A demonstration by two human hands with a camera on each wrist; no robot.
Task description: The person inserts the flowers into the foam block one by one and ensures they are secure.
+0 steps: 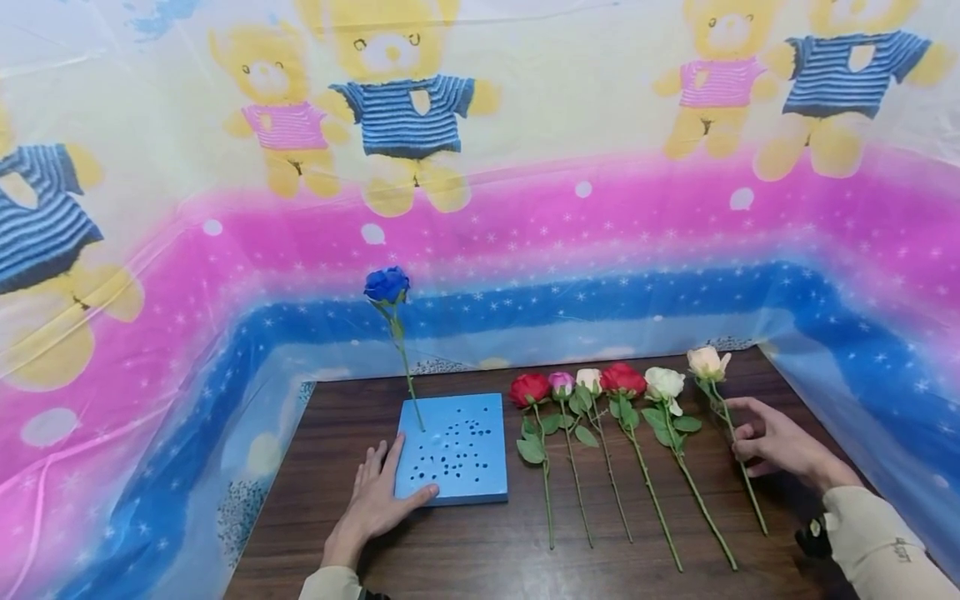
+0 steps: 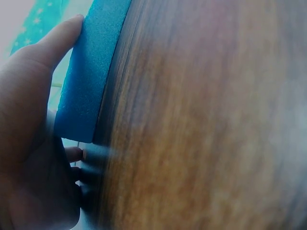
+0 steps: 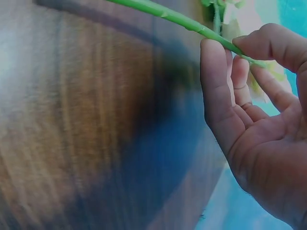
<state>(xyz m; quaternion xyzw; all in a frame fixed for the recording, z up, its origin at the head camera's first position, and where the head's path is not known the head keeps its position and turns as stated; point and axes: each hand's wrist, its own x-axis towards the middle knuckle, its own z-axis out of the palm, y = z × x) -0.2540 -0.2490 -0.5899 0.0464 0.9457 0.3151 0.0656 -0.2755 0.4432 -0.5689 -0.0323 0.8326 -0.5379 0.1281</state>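
My right hand (image 1: 783, 450) pinches the green stem (image 3: 172, 18) of a peach-cream rose (image 1: 707, 364) between thumb and fingertips, at the far right of the row. In the right wrist view that stem's shadow falls on the wood apart from it. My left hand (image 1: 372, 497) lies with fairly straight fingers along the left side of a light blue foam block (image 1: 491, 408), its thumb at the front edge. Small holes dot the block's top. Upright near its back left corner stands a blue rose (image 1: 387, 286), stem in the foam.
Between block and right hand lie a red rose (image 1: 530, 389), a pink rose (image 1: 561, 383), a small cream rose (image 1: 589, 381), another red rose (image 1: 623, 379) and a white rose (image 1: 664, 383), stems toward me. A bear-print cloth (image 1: 525, 200) surrounds the dark wooden table (image 1: 480, 550).
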